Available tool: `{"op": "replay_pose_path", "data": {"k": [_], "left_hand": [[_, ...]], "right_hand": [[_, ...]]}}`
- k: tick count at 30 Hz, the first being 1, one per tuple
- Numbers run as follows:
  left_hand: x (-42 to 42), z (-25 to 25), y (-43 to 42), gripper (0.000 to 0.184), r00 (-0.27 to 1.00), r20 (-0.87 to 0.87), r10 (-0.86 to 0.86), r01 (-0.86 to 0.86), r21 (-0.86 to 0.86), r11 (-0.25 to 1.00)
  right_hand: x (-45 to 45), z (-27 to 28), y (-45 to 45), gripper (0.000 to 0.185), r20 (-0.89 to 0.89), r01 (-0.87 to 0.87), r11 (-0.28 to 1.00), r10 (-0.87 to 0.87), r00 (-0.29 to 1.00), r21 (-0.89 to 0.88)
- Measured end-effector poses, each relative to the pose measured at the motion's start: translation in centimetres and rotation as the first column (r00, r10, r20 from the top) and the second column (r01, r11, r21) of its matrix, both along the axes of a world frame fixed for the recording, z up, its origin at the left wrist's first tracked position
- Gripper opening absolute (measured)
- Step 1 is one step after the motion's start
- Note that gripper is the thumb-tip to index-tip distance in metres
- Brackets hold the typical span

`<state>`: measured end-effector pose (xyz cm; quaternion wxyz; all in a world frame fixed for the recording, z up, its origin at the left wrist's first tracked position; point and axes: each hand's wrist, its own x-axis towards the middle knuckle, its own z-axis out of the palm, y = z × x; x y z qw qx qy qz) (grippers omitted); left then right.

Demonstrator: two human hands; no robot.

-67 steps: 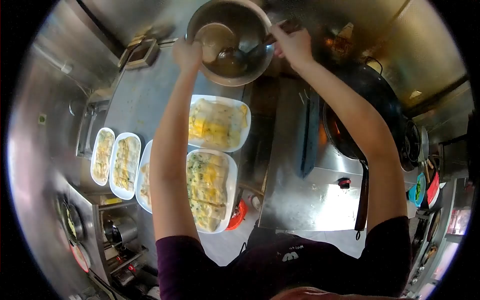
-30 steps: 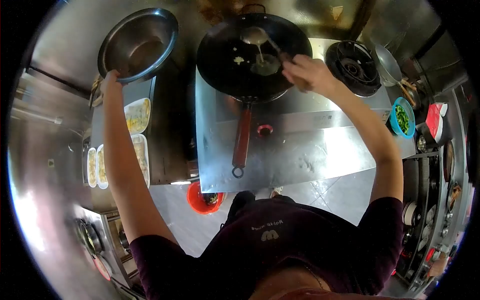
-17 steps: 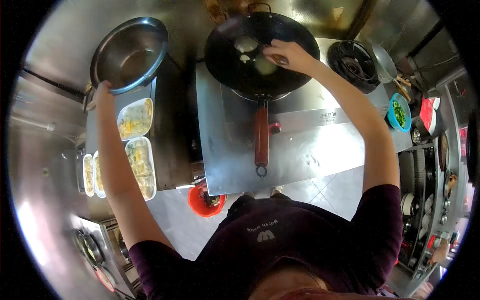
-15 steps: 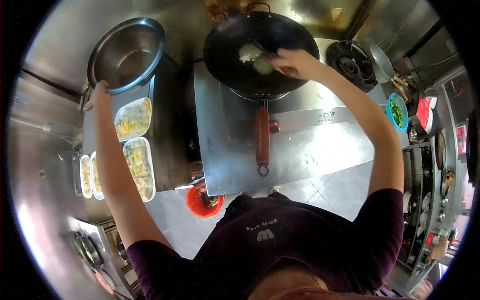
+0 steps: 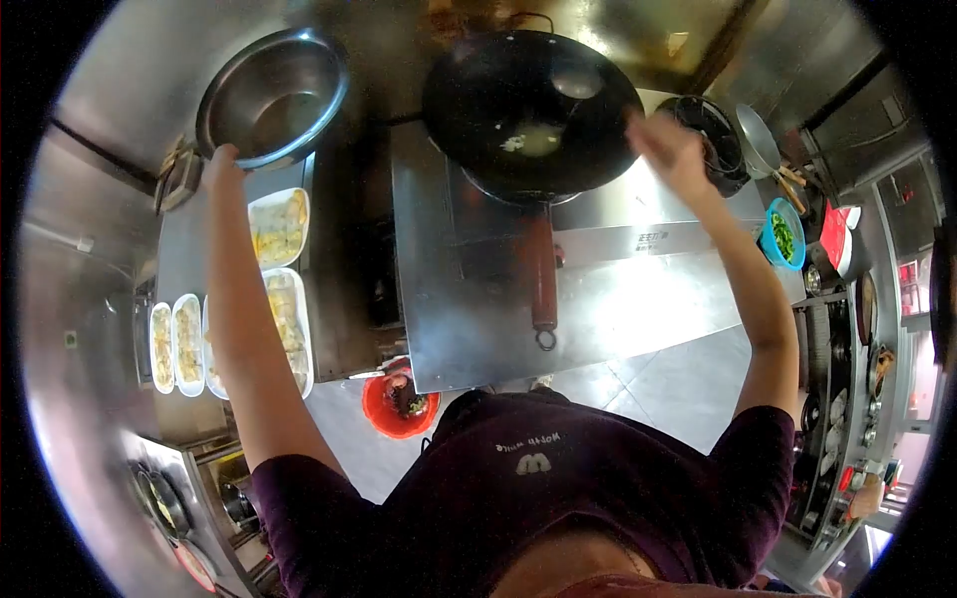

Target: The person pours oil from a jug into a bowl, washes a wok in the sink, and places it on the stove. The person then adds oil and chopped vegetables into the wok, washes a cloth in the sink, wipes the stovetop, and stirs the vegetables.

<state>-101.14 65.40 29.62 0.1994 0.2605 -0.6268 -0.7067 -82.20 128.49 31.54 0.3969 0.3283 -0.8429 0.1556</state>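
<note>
My left hand (image 5: pixel 227 164) is closed on the near rim of a deep metal basin (image 5: pixel 224 125), which is tilted on the left. A little cloudy liquid shows at its bottom. My right hand (image 5: pixel 676 154), blurred by motion, is at the right edge of the black wok (image 5: pixel 478 95). It appears wrapped around the handle of a ladle, whose bowl (image 5: pixel 576 82) is over the wok's far side; most of the handle is hidden or blurred. White bits and a pale puddle (image 5: pixel 539 141) lie in the wok. The wok's wooden handle (image 5: pixel 543 284) points toward me.
White trays of pale yellow food (image 5: pixel 291 324) stand on the left counter. At right are a bare burner (image 5: pixel 710 130), a metal pan (image 5: pixel 758 138) and a blue bowl of chopped greens (image 5: pixel 783 237). A red bucket (image 5: pixel 401 404) stands below the counter.
My right hand has moved right, from over the wok to its edge. The ladle's bowl has shifted up toward the far side. My left hand stays on the basin, and the view has shifted slightly.
</note>
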Motion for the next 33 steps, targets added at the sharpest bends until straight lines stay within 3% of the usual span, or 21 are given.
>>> {"op": "replay_pose_path", "data": {"k": [1, 2, 3, 6, 10, 11, 13, 15, 16, 17, 18, 19, 20, 21, 22, 24, 26, 28, 30, 31, 33], "left_hand": [[1.8, 1.5, 2.7, 0.025, 0.999, 0.015, 0.044, -0.044, 0.009, 0.999], [2.8, 1.9, 3.2, 0.025, 0.995, 0.034, 0.089, -0.089, 0.016, 0.996], [0.7, 0.1, 1.1, 0.023, 0.997, -0.006, 0.078, -0.076, 0.139, 0.987], [3.3, 0.9, 2.6, 0.025, 0.997, -0.083, 0.007, -0.009, -0.021, 1.0], [4.4, 3.2, 4.6, 0.024, 0.986, -0.066, 0.154, -0.159, -0.095, 0.983], [4.5, 3.5, 5.3, 0.024, 0.982, -0.058, 0.182, -0.188, -0.114, 0.976], [4.4, 4.1, 6.1, 0.024, 0.972, -0.042, 0.231, -0.235, -0.149, 0.961], [3.8, 3.6, 6.0, 0.026, 0.972, -0.173, 0.161, -0.193, -0.192, 0.962], [3.6, 3.5, 6.0, 0.027, 0.964, -0.236, 0.121, -0.173, -0.217, 0.961], [3.8, 3.8, 5.9, 0.025, 0.975, -0.187, 0.117, -0.189, -0.429, 0.883], [3.1, 3.4, 5.4, 0.025, 0.982, -0.186, 0.034, -0.113, -0.432, 0.895], [2.0, 2.5, 4.8, 0.025, 0.981, -0.185, -0.049, -0.037, -0.436, 0.899], [1.4, 2.0, 4.2, 0.025, 0.975, -0.181, -0.13, 0.038, -0.439, 0.898], [4.0, 4.4, 6.3, 0.024, 0.985, -0.172, -0.011, -0.044, -0.309, 0.95], [3.6, 4.1, 6.1, 0.024, 0.977, -0.213, -0.026, -0.038, -0.292, 0.956], [2.7, 3.2, 5.6, 0.023, 0.955, -0.291, -0.046, -0.028, -0.247, 0.968], [5.1, 4.8, 6.9, 0.024, 0.963, -0.265, -0.058, -0.025, -0.3, 0.954], [5.1, 4.8, 7.2, 0.025, 0.952, -0.299, -0.061, -0.006, -0.218, 0.976], [3.8, 3.7, 7.0, 0.024, 0.95, -0.312, -0.022, -0.022, -0.136, 0.99], [3.5, 3.6, 7.1, 0.024, 0.947, -0.32, -0.004, -0.028, -0.097, 0.995], [3.5, 4.0, 7.2, 0.025, 0.975, -0.223, 0.021, -0.054, -0.144, 0.988]], "right_hand": [[-0.8, 0.6, -0.2, 0.017, 0.192, 0.093, 0.893, -0.007, 0.981, -0.441], [-1.5, 1.6, -0.4, 0.013, 0.367, 0.253, 0.599, 0.073, 0.927, -0.76], [-2.7, 2.6, 0.0, 0.015, 0.335, 0.263, 0.487, 0.065, 0.94, -0.833], [-3.9, 6.3, -1.9, 0.021, 0.285, 0.263, 0.211, 0.078, 0.955, -0.941], [-5.9, 8.7, -6.9, 0.016, 0.252, 0.198, 0.247, 0.212, 0.944, -0.948], [-6.1, 9.5, -9.6, 0.014, 0.193, 0.135, 0.205, 0.299, 0.935, -0.969], [-6.4, 10.6, -14.9, 0.019, 0.24, 0.14, 0.318, 0.3, 0.923, -0.938], [-6.5, 10.7, -20.0, 0.028, 0.308, 0.135, 0.42, 0.378, 0.873, -0.897], [-6.5, 10.6, -22.6, 0.027, 0.288, 0.052, 0.461, 0.458, 0.841, -0.886], [-6.9, 10.2, -24.7, 0.026, 0.291, -0.016, 0.544, 0.474, 0.831, -0.839], [-7.7, 8.9, -26.6, 0.021, 0.295, -0.013, 0.535, 0.485, 0.823, -0.844], [-10.1, 6.8, -27.3, 0.015, 0.189, -0.182, 0.672, 0.44, 0.878, -0.718], [-9.9, 6.0, -28.6, 0.012, 0.184, -0.199, 0.718, 0.418, 0.89, -0.667], [-9.5, 5.6, -29.2, 0.013, 0.169, -0.223, 0.755, 0.404, 0.899, -0.617], [-9.0, 5.3, -29.8, 0.015, 0.156, -0.244, 0.79, 0.392, 0.907, -0.563], [-8.8, 5.0, -30.3, 0.016, 0.148, -0.245, 0.782, 0.394, 0.907, -0.573], [-9.1, 4.7, -30.2, 0.016, 0.128, -0.229, 0.78, 0.366, 0.922, -0.583], [-9.6, 5.6, -29.4, 0.024, 0.296, -0.053, 0.777, 0.3, 0.907, -0.627], [-9.7, 6.5, -28.7, 0.025, 0.493, 0.194, 0.644, 0.324, 0.807, -0.74], [-10.7, 6.3, -27.5, 0.028, 0.51, 0.229, 0.649, 0.284, 0.812, -0.726], [-11.2, 6.8, -26.0, 0.029, 0.493, 0.267, 0.515, 0.371, 0.787, -0.814]]}}
